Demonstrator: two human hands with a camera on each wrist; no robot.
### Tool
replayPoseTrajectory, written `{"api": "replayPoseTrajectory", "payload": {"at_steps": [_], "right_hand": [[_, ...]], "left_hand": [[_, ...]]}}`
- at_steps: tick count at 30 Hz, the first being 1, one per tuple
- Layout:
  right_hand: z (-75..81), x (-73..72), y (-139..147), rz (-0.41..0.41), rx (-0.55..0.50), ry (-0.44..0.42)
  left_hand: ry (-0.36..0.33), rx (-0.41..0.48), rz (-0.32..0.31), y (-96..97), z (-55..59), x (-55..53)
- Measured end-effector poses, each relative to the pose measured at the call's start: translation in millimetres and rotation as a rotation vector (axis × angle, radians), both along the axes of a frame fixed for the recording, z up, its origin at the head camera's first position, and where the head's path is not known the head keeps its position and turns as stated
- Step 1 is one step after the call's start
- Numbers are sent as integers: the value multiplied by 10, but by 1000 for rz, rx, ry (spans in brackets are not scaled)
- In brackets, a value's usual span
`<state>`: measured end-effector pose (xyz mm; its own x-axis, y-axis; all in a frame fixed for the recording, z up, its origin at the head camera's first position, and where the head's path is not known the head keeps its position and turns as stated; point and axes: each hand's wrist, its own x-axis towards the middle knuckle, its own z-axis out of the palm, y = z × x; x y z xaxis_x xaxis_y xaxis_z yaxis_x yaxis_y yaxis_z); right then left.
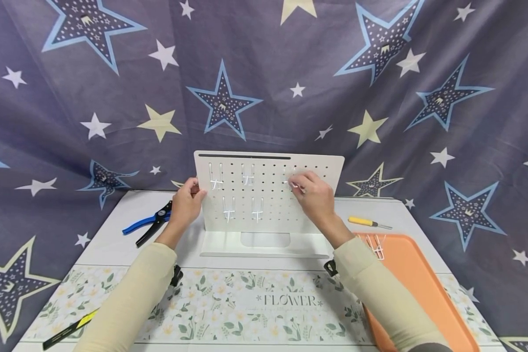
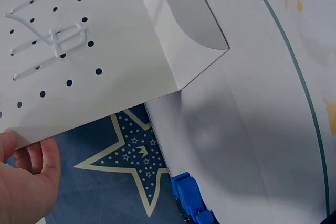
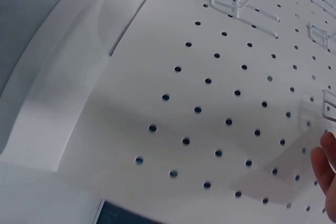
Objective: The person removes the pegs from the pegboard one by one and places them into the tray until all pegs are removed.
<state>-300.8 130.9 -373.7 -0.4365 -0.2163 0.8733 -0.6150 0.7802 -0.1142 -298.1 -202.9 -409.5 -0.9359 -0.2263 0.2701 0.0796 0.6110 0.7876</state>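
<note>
A white pegboard (image 1: 270, 205) stands upright on the table, with several white wire hooks (image 1: 248, 175) hung in its holes. My left hand (image 1: 186, 205) grips the board's left edge, thumb on the front and fingers behind, as the left wrist view also shows. At the upper right of the board, my right hand (image 1: 313, 195) pinches another white wire hook (image 1: 286, 182). In the right wrist view that hook (image 3: 329, 106) is cut off by the frame's edge, just above my fingertips (image 3: 326, 142). My right thumb's grip is mostly hidden.
Blue-handled pliers (image 1: 151, 222) lie left of the board. A yellow-handled screwdriver (image 1: 363, 221) lies to the right, behind an orange tray (image 1: 415, 274) holding loose white hooks (image 1: 376, 247). A black-and-yellow tool (image 1: 70, 330) lies front left on the floral mat (image 1: 229, 303).
</note>
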Motion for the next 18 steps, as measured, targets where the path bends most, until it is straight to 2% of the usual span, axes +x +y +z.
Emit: {"api": "replayPoseTrajectory", "payload": {"at_steps": [9, 18], "right_hand": [[-26, 124, 496, -15, -2, -47], [-130, 253, 1185, -99, -21, -313]], "left_hand": [[3, 3, -6, 10, 5, 1], [2, 0, -6, -4, 12, 2]]}}
